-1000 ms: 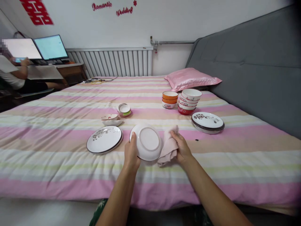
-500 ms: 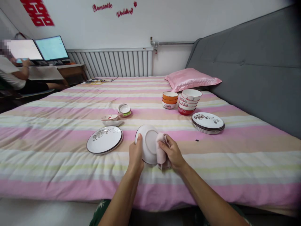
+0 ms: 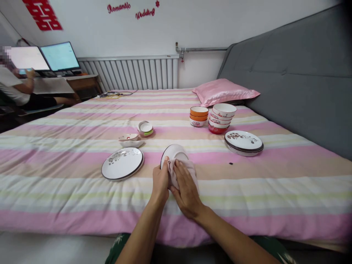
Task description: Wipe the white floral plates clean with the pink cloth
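Note:
My left hand (image 3: 161, 180) is closed on the left edge of a white plate (image 3: 173, 149) with a dark rim. The plate's underside, with its round foot ring, faces up toward me. Pressed over its lower right part is a pale pink cloth (image 3: 189, 167), with my right hand (image 3: 187, 190) on top, fingers fairly straight and together and the thumb low beside them. Cloth and fingers cover most of the plate's base. To the left, a short stack of white plates (image 3: 122, 163) with a flower pattern lies on the striped bedspread (image 3: 90, 205).
Small dishes (image 3: 145, 127) and oval bowls (image 3: 130, 141) sit left of centre. Orange bowls (image 3: 199, 114), a taller bowl stack (image 3: 220, 121) and flowered plates (image 3: 244, 143) stand to the right. A pink pillow (image 3: 222, 91) lies behind. A seated person (image 3: 19, 86) is at far left.
My right hand has moved left with the cloth, from the plate's right edge to across its base. Its fingers have straightened over the cloth. The left hand keeps hold, shifted slightly right.

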The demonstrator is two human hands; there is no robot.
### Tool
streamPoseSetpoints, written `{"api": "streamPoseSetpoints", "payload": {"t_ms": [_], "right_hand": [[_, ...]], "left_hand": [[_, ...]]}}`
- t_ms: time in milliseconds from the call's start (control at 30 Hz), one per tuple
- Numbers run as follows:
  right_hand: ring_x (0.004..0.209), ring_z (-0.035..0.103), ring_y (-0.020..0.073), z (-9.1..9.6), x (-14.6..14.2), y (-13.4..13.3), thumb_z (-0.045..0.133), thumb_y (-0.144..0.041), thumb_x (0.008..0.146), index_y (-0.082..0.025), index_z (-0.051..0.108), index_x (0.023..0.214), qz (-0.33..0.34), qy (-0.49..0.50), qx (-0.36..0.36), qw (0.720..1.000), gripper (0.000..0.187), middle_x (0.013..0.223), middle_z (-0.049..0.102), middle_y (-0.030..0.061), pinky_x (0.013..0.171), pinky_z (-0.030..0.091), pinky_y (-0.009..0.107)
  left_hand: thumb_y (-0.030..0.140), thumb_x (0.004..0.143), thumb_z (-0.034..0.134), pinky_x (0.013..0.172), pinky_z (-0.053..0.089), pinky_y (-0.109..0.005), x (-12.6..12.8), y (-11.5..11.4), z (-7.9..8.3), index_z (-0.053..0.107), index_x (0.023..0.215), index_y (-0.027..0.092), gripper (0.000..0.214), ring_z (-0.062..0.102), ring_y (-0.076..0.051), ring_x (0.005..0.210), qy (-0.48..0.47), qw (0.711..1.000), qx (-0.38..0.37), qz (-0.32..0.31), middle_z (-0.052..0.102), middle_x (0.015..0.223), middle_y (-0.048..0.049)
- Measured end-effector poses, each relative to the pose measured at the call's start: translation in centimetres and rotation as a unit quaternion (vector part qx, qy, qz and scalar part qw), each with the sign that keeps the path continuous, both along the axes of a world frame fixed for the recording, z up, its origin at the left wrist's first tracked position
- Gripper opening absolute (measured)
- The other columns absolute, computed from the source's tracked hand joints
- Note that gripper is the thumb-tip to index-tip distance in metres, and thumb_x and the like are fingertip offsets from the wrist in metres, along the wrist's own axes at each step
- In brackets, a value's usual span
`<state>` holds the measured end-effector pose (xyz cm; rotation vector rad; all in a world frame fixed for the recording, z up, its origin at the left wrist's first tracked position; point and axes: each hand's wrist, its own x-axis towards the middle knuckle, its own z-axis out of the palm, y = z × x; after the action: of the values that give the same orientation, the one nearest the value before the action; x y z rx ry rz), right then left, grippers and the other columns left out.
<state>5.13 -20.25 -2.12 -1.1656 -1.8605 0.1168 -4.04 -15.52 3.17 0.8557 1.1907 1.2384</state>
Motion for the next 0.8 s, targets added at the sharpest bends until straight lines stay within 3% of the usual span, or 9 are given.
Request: {"api": "streamPoseSetpoints", "payload": {"t_ms": [233, 600, 800], "right_hand": [[0.14, 0.009, 0.0242, -0.4, 0.1, 0.6, 0.032, -0.022, 0.091, -0.027, -0.001, 0.145, -0.001, -0.002, -0.01, 1.0, 0.064, 0.154, 0.007, 0.0008, 0.113, 0.017, 0.052], [0.141, 0.007, 0.0184, 0.2, 0.6, 1.8, 0.027, -0.031, 0.096, -0.032, 0.008, 0.145, -0.056, 0.151, -0.065, 0.985, 0.052, 0.153, 0.011, -0.003, 0.115, 0.011, 0.048], [0.141, 0.003, 0.0166, -0.6, 1.3, 2.9, 0.025, -0.035, 0.096, -0.031, 0.009, 0.145, -0.075, 0.192, -0.097, 0.974, 0.052, 0.153, 0.008, -0.0022, 0.114, 0.008, 0.048]], "left_hand": [[0.057, 0.068, 0.061, 0.05, 0.037, -0.023, 0.2, 0.0, -0.4, 0.059, 0.063, 0.013, 0.043, 0.048, -0.012, 0.05, 0.017, 1.0, 0.017, -0.006, 0.053, 0.051, 0.0017], [0.058, 0.072, 0.056, 0.054, 0.043, -0.025, 0.7, -0.8, -0.3, 0.068, 0.073, 0.009, 0.05, 0.058, -0.018, 0.06, 0.078, 0.995, 0.051, -0.039, 0.065, 0.064, -0.0073], [0.06, 0.073, 0.054, 0.05, 0.041, -0.024, 0.7, -0.8, -0.6, 0.068, 0.073, 0.008, 0.054, 0.057, -0.018, 0.059, 0.11, 0.992, 0.053, -0.03, 0.063, 0.062, -0.0073]]}}
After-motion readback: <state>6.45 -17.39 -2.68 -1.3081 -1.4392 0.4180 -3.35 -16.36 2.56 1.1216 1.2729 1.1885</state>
